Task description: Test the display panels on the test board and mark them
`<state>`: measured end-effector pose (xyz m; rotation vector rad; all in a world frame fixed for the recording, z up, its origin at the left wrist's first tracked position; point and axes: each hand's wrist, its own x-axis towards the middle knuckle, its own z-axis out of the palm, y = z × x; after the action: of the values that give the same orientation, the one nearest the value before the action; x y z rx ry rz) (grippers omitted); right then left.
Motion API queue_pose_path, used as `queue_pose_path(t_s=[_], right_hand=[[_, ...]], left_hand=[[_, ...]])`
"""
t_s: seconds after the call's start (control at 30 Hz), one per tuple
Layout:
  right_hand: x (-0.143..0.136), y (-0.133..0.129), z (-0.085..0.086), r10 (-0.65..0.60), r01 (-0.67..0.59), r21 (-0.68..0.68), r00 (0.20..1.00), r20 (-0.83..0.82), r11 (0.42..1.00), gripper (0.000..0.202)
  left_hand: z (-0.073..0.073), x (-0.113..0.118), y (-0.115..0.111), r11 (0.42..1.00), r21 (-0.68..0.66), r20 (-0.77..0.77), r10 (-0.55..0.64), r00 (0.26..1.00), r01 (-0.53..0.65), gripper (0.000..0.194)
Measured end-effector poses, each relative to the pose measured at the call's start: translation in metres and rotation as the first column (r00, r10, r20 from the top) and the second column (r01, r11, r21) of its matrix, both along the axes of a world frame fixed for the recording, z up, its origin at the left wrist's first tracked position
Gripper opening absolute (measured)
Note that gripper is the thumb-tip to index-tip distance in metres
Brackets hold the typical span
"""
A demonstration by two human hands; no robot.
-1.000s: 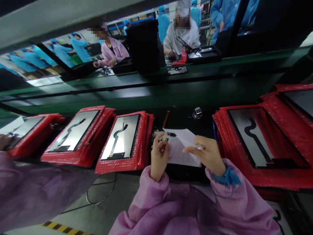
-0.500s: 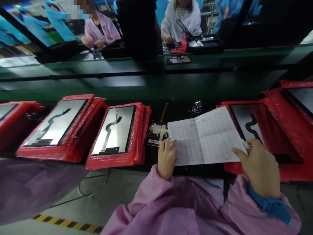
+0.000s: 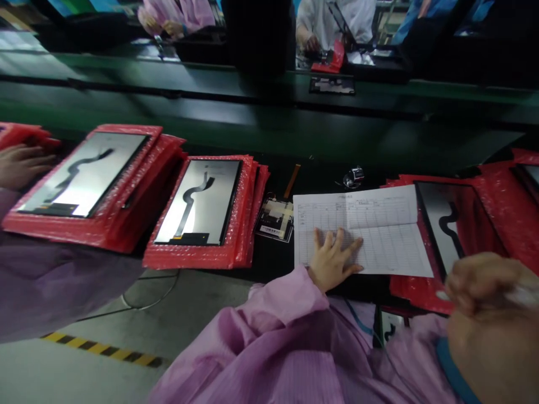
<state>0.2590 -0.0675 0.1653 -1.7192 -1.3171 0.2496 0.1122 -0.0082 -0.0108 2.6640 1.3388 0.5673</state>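
Note:
A creased paper form (image 3: 383,241) with a printed grid lies on the black table, its right part over a red bubble-wrap bag. My left hand (image 3: 334,261) rests on its lower middle, palm down with fingers spread. Off the paper's lower right corner, my right hand (image 3: 488,286) is raised with its fingers curled round a whitish, pen-like thing, blurred by motion. Left of the paper sits a small flat electronic part (image 3: 275,219) with an orange flex strip (image 3: 292,180) above it. A shiny metallic item (image 3: 353,177) stands beyond the paper.
Stacks of red bags with display panels (image 3: 197,202) (image 3: 86,174) stand left, another stack (image 3: 471,224) right. A co-worker's hand (image 3: 25,165) touches the far-left stack. Behind runs a green-edged conveyor (image 3: 189,129) carrying a dark panel (image 3: 332,85); people work across it.
The paper has gone from being held up by both hands to lying down. My left hand has opened flat on it; my right hand has let go and moved right. A co-worker's hand has appeared at left.

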Motion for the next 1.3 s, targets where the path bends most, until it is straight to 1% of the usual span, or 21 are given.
queue_pose_path(t_s=[0.03, 0.07, 0.1, 0.13, 0.17, 0.2, 0.27, 0.33, 0.37, 0.43, 0.5, 0.6, 0.67, 0.8, 0.83, 0.97, 1.03, 1.1, 1.17, 1.23, 1.3], right_hand=[[-0.01, 0.003, 0.007, 0.121, -0.119, 0.022, 0.975, -0.187, 0.993, 0.067], [-0.021, 0.009, 0.012, 0.231, -0.227, 0.057, 0.893, -0.387, 0.972, 0.07], [-0.033, 0.019, 0.015, 0.333, -0.345, 0.089, 0.755, -0.566, 0.934, 0.072], [-0.044, 0.033, 0.016, 0.373, -0.413, 0.114, 0.627, -0.684, 0.904, 0.071], [-0.054, 0.049, 0.014, 0.37, -0.397, 0.167, 0.515, -0.773, 0.902, 0.068], [-0.064, 0.068, 0.009, 0.378, -0.432, 0.188, 0.409, -0.831, 0.882, 0.063], [-0.076, 0.107, -0.01, 0.319, -0.467, 0.18, 0.236, -0.918, 0.865, 0.057], [-0.081, 0.141, -0.036, 0.199, -0.519, 0.117, 0.105, -0.974, 0.847, 0.056], [-0.081, 0.154, -0.05, 0.135, -0.543, 0.069, 0.082, -0.987, 0.837, 0.057], [-0.077, 0.171, -0.077, 0.033, -0.561, -0.018, 0.081, -0.996, 0.827, 0.053], [-0.07, 0.178, -0.099, -0.012, -0.569, -0.071, 0.107, -0.994, 0.819, 0.044], [-0.057, 0.18, -0.12, -0.028, -0.58, -0.1, 0.132, -0.991, 0.808, 0.041], [-0.052, 0.18, -0.127, -0.028, -0.59, -0.094, 0.121, -0.992, 0.802, 0.041], [-0.051, 0.181, -0.131, -0.029, -0.584, -0.083, 0.101, -0.994, 0.808, 0.025], [-0.053, 0.181, -0.131, -0.035, -0.575, -0.086, 0.098, -0.995, 0.814, 0.025], [-0.058, 0.18, -0.135, -0.023, -0.581, -0.077, 0.1, -0.995, 0.81, 0.049], [-0.058, 0.18, -0.139, 0.001, -0.592, -0.086, 0.144, -0.99, 0.801, 0.057], [-0.057, 0.18, -0.142, 0.033, -0.601, -0.097, 0.201, -0.979, 0.793, 0.06], [-0.058, 0.179, -0.144, 0.09, -0.622, -0.094, 0.258, -0.962, 0.777, 0.06], [-0.063, 0.172, -0.143, 0.183, -0.638, -0.086, 0.343, -0.922, 0.765, 0.049], [-0.069, 0.161, -0.14, 0.271, -0.612, -0.11, 0.495, -0.825, 0.783, 0.032]], left_hand=[[-0.002, 0.001, 0.001, 1.0, -0.018, 0.015, -0.007, 1.0, 0.007, 0.065], [-0.004, 0.002, 0.001, 0.999, -0.039, 0.029, -0.017, 0.999, 0.018, 0.064], [-0.006, 0.004, 0.001, 0.998, -0.061, 0.043, -0.027, 0.999, 0.029, 0.063], [-0.008, 0.005, 0.001, 0.995, -0.085, 0.053, -0.037, 0.998, 0.041, 0.061], [-0.009, 0.006, 0.002, 0.993, -0.11, 0.059, -0.045, 0.997, 0.052, 0.057], [-0.009, 0.007, 0.002, 0.99, -0.13, 0.06, -0.054, 0.997, 0.062, 0.054], [-0.007, 0.008, 0.004, 0.985, -0.155, 0.047, -0.072, 0.996, 0.078, 0.049], [-0.002, 0.007, 0.005, 0.982, -0.157, 0.022, -0.105, 0.994, 0.107, 0.051], [0.001, 0.006, 0.006, 0.98, -0.154, 0.009, -0.125, 0.992, 0.125, 0.053], [0.007, 0.004, 0.007, 0.973, -0.156, -0.004, -0.171, 0.985, 0.168, 0.055], [0.01, 0.001, 0.007, 0.968, -0.16, -0.003, -0.195, 0.981, 0.192, 0.055], [0.01, 0.0, 0.005, 0.971, -0.154, 0.006, -0.182, 0.983, 0.181, 0.055], [0.008, 0.001, 0.004, 0.974, -0.151, 0.013, -0.169, 0.986, 0.169, 0.056], [0.006, 0.002, 0.003, 0.971, -0.161, 0.039, -0.17, 0.985, 0.174, 0.057], [0.007, 0.002, 0.004, 0.97, -0.165, 0.045, -0.172, 0.984, 0.177, 0.056], [0.01, 0.0, 0.006, 0.962, -0.195, 0.053, -0.186, 0.981, 0.193, 0.047], [0.01, -0.004, 0.005, 0.962, -0.194, 0.049, -0.188, 0.981, 0.194, 0.036], [0.007, -0.012, 0.0, 0.968, -0.166, 0.064, -0.177, 0.982, 0.185, 0.027], [0.002, -0.022, -0.007, 0.979, -0.125, 0.1, -0.151, 0.983, 0.163, 0.028], [-0.001, -0.033, -0.014, 0.987, -0.084, 0.131, -0.123, 0.984, 0.135, 0.033], [-0.003, -0.041, -0.02, 0.992, -0.058, 0.141, -0.105, 0.984, 0.115, 0.037]])
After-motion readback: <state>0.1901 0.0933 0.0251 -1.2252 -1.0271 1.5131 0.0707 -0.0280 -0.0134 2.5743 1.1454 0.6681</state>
